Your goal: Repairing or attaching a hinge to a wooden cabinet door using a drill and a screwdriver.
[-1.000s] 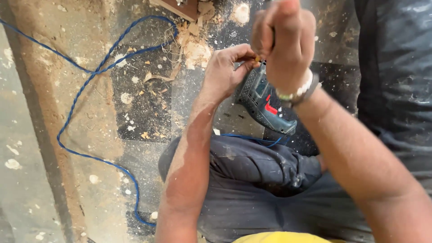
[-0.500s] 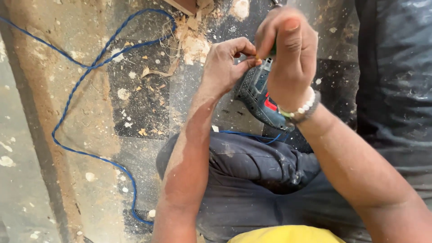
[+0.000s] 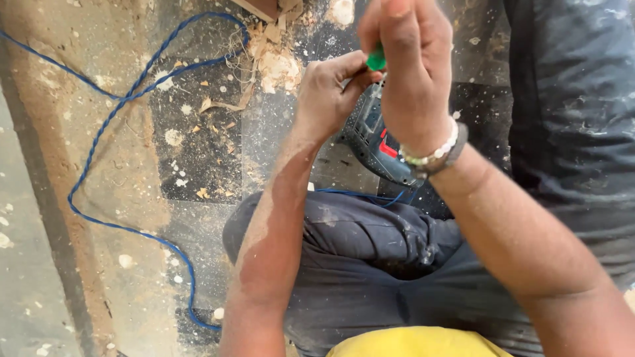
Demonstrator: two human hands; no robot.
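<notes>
My left hand (image 3: pixel 327 92) is curled around the front end of a dark teal power tool (image 3: pixel 372 142) with a red patch, held above my lap. My right hand (image 3: pixel 410 73) is closed just above it, pinching a small green-handled tool (image 3: pixel 376 60) whose tip points down at the power tool. Only the green end shows; the rest is hidden by my fingers. A beaded bracelet and a band sit on my right wrist. Both hands touch at the fingertips.
A twisted blue cord (image 3: pixel 119 99) loops across the dusty floor at the left and runs under my knee (image 3: pixel 357 244). Wood scraps and shavings (image 3: pixel 274 63) lie at the top centre. Dark tiles are speckled with chips. A dark fabric surface fills the right side.
Both hands and the power tool have come slightly nearer the camera. The green handle now shows between my right fingers, where it was hidden before.
</notes>
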